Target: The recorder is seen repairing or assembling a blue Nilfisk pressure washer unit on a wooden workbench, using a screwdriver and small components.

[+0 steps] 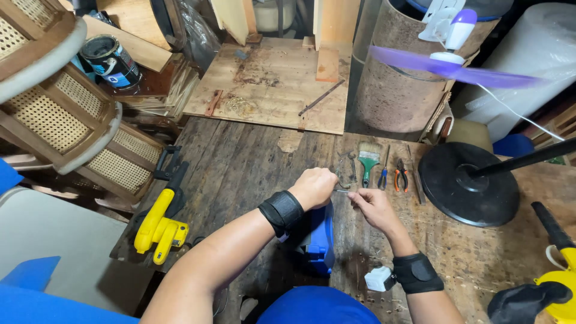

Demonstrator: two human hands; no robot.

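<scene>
Two hands meet over the middle of a dark, worn wooden bench (pixel 252 162). The left hand (pixel 313 187) is curled into a fist, knuckles up; the right hand (pixel 373 207) sits just beside it with its fingers pinched together. Between them runs one thin metal pin (pixel 342 191), gripped at each end, held just above the bench. Both hands are closed on it. Each wrist wears one black band, two in all; a small white box (pixel 378 279) is clipped to the right one.

Under the left forearm lies one blue tool (pixel 321 240), mostly hidden.

Just beyond the hands, a row of hand tools lies on the bench: one brush (pixel 368 157) with a green handle, one blue-handled pair of pliers (pixel 383 175), one orange-handled pair of pliers (pixel 401 177), and a tangle of metal bits (pixel 346 169) whose number I cannot tell.

To the right stands one fan: its round black base (pixel 468 186) rests on the bench, and its purple blades (pixel 450 67) blur above. On the left edge lies one yellow power tool (pixel 159 225). A second yellow tool (pixel 555 282) shows at the lower right. Three cane-panelled chairs (pixel 60 114) are stacked at the far left, with one paint can (pixel 111 60) behind them. One lighter board (pixel 276 84) lies at the back of the bench.
</scene>
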